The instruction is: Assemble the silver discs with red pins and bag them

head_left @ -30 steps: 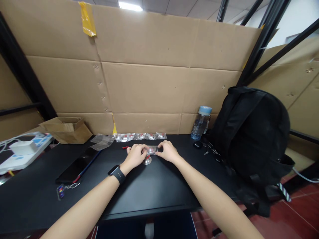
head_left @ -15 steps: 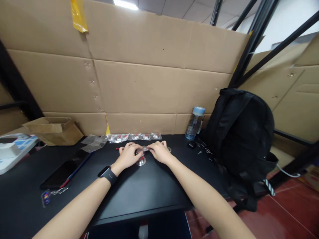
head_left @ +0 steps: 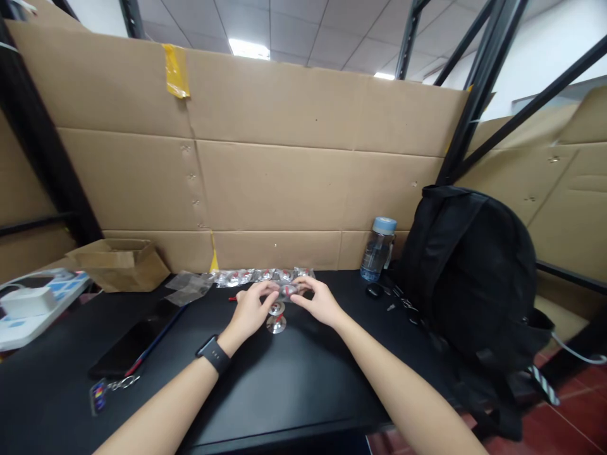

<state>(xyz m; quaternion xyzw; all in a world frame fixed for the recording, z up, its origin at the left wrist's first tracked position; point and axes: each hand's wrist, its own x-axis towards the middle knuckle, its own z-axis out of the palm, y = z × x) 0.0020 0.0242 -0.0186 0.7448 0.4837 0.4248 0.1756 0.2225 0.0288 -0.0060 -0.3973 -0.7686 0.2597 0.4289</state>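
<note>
Between my two hands is a small clear plastic bag (head_left: 286, 291) with a silver and red piece inside. My left hand (head_left: 250, 315), with a dark watch on its wrist, pinches the bag's left side. The fingers of my right hand (head_left: 323, 304) are closed on its right side. Just below the bag, a round silver disc with a red centre (head_left: 276, 325) lies on the black table, and a second such disc (head_left: 277, 308) is partly hidden by my left fingers. Behind my hands runs a row of several bagged discs (head_left: 263, 275).
Flat clear bags (head_left: 190, 287), a black tablet-like slab (head_left: 137, 338), a keyring (head_left: 99, 395), a brown paper box (head_left: 126, 268) and a white power strip (head_left: 42, 316) are at left. A water bottle (head_left: 378, 249), keys (head_left: 374, 291) and a black backpack (head_left: 474, 278) stand right. Cardboard (head_left: 270, 189) walls the back.
My hands have lifted the bag slightly off the table, and the piece inside shows more clearly. Both discs below are now more exposed. The head view has tilted upward.
</note>
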